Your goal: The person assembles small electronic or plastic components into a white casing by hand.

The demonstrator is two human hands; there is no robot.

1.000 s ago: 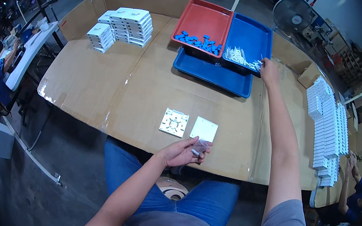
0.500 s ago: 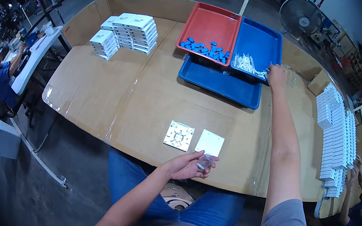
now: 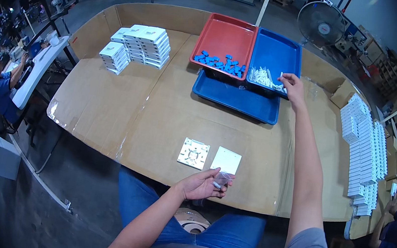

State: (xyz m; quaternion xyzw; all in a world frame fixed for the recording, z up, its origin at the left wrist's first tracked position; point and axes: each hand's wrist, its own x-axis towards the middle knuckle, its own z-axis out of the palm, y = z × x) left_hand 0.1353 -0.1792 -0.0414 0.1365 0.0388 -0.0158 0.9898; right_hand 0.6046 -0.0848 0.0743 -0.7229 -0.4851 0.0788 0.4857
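Note:
My left hand [image 3: 200,184] is closed round a small clear plastic bag [image 3: 223,179] near the table's front edge. Inside the bag shows a small pale piece whose kind is too small to tell. Over the front right of the blue tray [image 3: 285,47], my right hand [image 3: 293,88] pinches a thin white stick-like piece [image 3: 281,76]. Below it in that tray lies a heap of similar white pieces [image 3: 262,76]. Just beyond my left hand, a square white plastic part with cut-outs [image 3: 193,153] lies beside a plain white square plate [image 3: 227,160].
A red tray [image 3: 229,34] with blue parts [image 3: 219,64] adjoins the blue tray, behind an emptier blue tray [image 3: 235,100]. White boxes [image 3: 144,43] are stacked back left; more white stacks [image 3: 363,147] line the right. Cardboard [image 3: 106,96] covers the table. Co-workers sit at both sides.
My right hand has lifted from the heap and come slightly left, a white piece now showing in its fingertips. My left hand still holds the bag in about the same place.

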